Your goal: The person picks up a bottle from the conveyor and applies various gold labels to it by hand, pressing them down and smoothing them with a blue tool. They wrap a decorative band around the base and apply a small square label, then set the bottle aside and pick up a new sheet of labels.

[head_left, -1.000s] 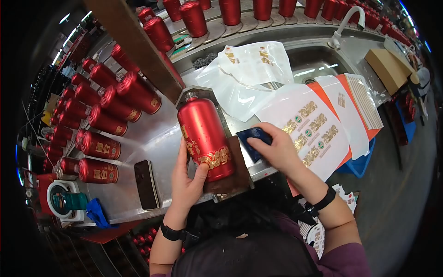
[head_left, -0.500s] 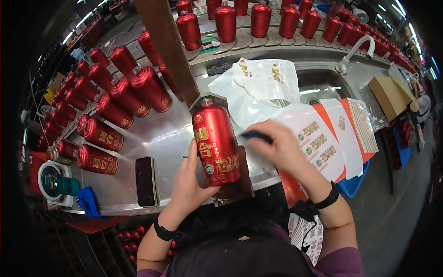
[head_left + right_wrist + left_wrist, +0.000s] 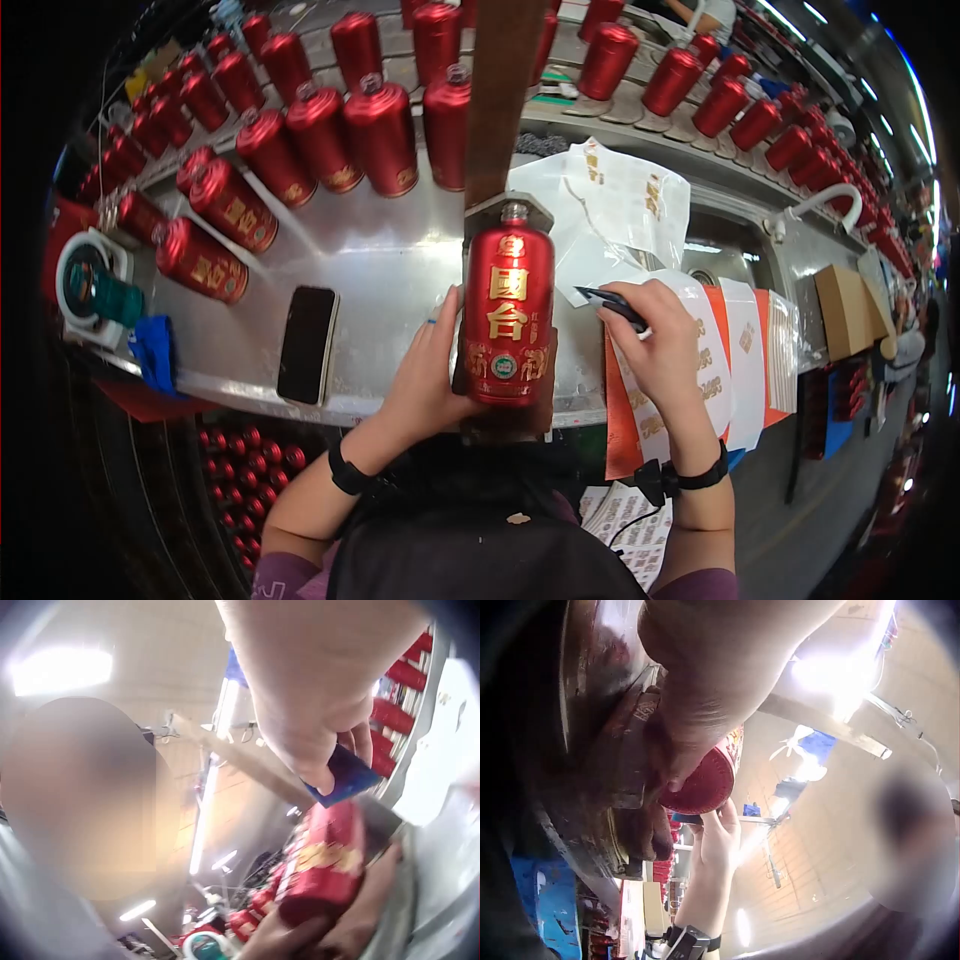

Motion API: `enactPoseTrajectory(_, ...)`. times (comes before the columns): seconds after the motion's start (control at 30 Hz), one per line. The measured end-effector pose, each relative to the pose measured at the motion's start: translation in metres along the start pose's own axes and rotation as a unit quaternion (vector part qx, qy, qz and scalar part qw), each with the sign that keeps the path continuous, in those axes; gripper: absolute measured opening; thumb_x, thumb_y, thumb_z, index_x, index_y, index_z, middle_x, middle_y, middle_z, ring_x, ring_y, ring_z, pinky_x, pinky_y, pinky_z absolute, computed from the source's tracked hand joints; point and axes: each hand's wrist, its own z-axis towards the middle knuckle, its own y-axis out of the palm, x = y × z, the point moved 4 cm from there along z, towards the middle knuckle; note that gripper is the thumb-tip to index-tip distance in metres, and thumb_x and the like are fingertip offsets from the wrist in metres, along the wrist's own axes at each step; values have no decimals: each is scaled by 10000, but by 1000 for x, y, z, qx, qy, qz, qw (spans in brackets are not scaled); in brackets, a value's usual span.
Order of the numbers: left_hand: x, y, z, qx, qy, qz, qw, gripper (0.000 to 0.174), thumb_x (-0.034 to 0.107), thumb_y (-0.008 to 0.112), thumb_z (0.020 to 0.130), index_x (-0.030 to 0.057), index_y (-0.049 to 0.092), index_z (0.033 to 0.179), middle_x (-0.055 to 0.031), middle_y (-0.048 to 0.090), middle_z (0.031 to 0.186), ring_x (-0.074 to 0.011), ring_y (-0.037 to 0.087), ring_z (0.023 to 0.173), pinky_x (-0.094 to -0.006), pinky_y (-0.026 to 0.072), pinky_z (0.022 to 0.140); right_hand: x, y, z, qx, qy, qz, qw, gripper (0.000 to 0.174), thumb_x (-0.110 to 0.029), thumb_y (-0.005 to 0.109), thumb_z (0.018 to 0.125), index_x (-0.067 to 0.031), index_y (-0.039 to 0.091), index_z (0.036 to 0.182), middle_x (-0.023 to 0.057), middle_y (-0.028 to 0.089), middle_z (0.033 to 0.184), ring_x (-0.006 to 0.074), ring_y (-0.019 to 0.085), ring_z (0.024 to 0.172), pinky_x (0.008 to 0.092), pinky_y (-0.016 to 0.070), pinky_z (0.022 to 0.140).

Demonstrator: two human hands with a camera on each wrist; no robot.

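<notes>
A red bottle (image 3: 510,250) with gold characters and a round green mark lies on a stand with a metal end plate (image 3: 541,217), its neck pointing away from the body. My left hand (image 3: 430,375) holds it near the base, fingers along its left side. In the left wrist view the thumb presses on the round bottle base (image 3: 705,787). To the right of the bottle and apart from it, my right hand (image 3: 660,340) pinches a thin dark blue scraper (image 3: 618,306) between thumb and fingers. The right wrist view shows its flat blue face (image 3: 349,778).
White decal sheets (image 3: 655,195) lie behind the bottle, beside a sink with a white tap (image 3: 815,212). Printed sheets on orange backing (image 3: 625,430) lie to the right. Several red bottles (image 3: 380,135) stand at the left and back. A phone (image 3: 308,345) lies on the metal table.
The bottle has turned on the stand, so its large gold characters now face up. My right hand has drawn back from the bottle, the scraper turned edge-on. The head view has shifted.
</notes>
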Motion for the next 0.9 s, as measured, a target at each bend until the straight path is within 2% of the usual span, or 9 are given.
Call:
enactPoseTrajectory(0.17,7,-5,7,-13,14,-37,999,1175,324,891,657,-88,193,1507,-296,438,1424,-453,457,1302,-527,322,1142,-78,21,-49,-16,-315,-36,948,379,-119,720,698,-122,751,1076,24,617,904,206,605,841,357,494,726)
enactPoseTrajectory(0.23,14,-10,2,39,94,64,993,1127,330,878,669,-89,235,1495,-313,439,1412,-451,419,1345,-528,291,1168,-86,31,-74,-95,-368,-8,925,382,-135,721,681,-126,761,1061,9,599,905,186,603,841,351,494,741)
enactPoseTrajectory(0.3,25,-20,2,30,68,45,996,1071,276,873,661,-69,286,1487,-306,435,1408,-457,384,1376,-537,283,1171,-85,33,-78,-157,-343,29,926,414,-117,742,603,-177,790,1009,-5,649,936,198,585,793,349,449,712)
enactPoseTrajectory(0.4,37,-27,3,25,90,97,991,1053,232,875,638,-51,315,1483,-284,432,1404,-467,374,1377,-549,290,1163,-83,0,-57,-22,-252,-31,967,404,-110,773,604,-157,785,1005,-3,642,900,167,581,759,324,431,679)
enactPoseTrajectory(0.5,39,-29,5,36,123,135,982,1068,198,884,597,-33,331,1481,-277,418,1402,-476,356,1385,-559,291,1158,-69,24,-72,-21,-285,-36,958,389,-141,755,622,-170,786,1008,-13,654,927,168,577,752,325,436,697)
enactPoseTrajectory(0.6,30,-26,1,45,123,101,986,1058,278,880,646,-33,325,1490,-291,391,1431,-476,338,1398,-555,292,1156,-80,21,-86,-109,-272,7,956,405,-158,713,647,-173,773,1048,-29,684,939,183,572,797,320,429,771)
enactPoseTrajectory(0.73,0,-15,-1,11,-21,-121,992,1000,435,798,790,-43,297,1511,-310,325,1503,-455,288,1440,-517,255,1175,-63,-5,-76,-9,-154,-1,988,346,-85,787,669,-130,748,1010,1,671,869,198,546,798,334,408,767)
enactPoseTrajectory(0.8,-18,3,2,-23,-118,-313,942,896,476,707,894,-38,310,1512,-323,329,1513,-415,233,1477,-472,229,1187,-62,-1,-75,-9,-125,17,992,316,-68,808,685,-114,739,990,11,665,855,206,539,792,338,404,759)
enactPoseTrajectory(0.9,-13,6,3,-10,-142,-346,927,775,442,663,940,-9,372,1499,-321,359,1497,-393,231,1483,-456,237,1184,-59,6,-78,-7,-85,49,995,263,-67,838,730,-84,727,967,28,657,832,222,537,787,340,398,752)
